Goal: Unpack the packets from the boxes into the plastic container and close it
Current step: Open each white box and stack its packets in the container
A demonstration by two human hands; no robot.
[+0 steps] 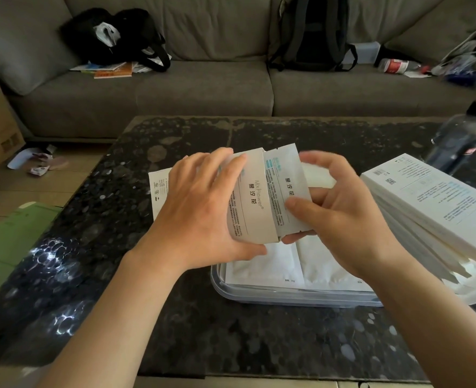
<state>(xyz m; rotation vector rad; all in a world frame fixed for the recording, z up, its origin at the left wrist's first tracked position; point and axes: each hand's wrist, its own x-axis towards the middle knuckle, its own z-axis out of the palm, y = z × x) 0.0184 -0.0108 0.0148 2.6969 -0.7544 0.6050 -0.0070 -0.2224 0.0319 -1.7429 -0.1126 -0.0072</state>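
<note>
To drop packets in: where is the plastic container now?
Head view: the plastic container sits on the table, near and right of centre, with the stacked boxes at its right.

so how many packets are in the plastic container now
2 show in the plastic container: left packet and right packet, side by side; more may hide beneath them.

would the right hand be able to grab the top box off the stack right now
Probably not yet: the right hand pinches a packet half out of the box in the left hand. The stack lies right beside it, nothing between, so once freed it likely could.
</note>
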